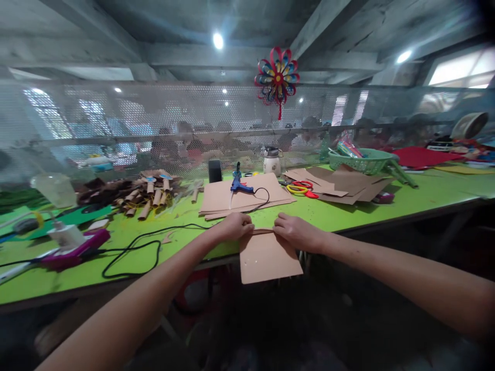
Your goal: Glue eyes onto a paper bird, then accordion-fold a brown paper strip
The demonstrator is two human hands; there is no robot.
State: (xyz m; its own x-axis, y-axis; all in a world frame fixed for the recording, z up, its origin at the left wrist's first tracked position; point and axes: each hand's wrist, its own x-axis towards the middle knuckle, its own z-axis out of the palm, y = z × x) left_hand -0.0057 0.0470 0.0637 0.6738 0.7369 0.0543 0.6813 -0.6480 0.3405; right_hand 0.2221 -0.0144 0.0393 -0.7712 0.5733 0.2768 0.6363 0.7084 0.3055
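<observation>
A sheet of brown kraft paper (269, 260) hangs over the front edge of the green table, its top edge curled or folded. My left hand (235, 226) grips the upper left of that edge with bent fingers. At the upper right, my right hand (297, 233) pinches the same edge, so both hands hold the sheet. Just beyond them a blue hot glue gun (242, 187) rests on a stack of brown paper sheets (216, 202). Scissors with red and yellow handles (297, 190) lie to the right of the stack.
On the left are a purple power strip (79, 252), a black cord (135, 238) and several cardboard tubes (145, 210). A white bottle (271, 164) stands at the back. Rightward are loose brown sheets (359, 185) and a green basket (361, 162). A perforated screen (193, 111) rises behind the table.
</observation>
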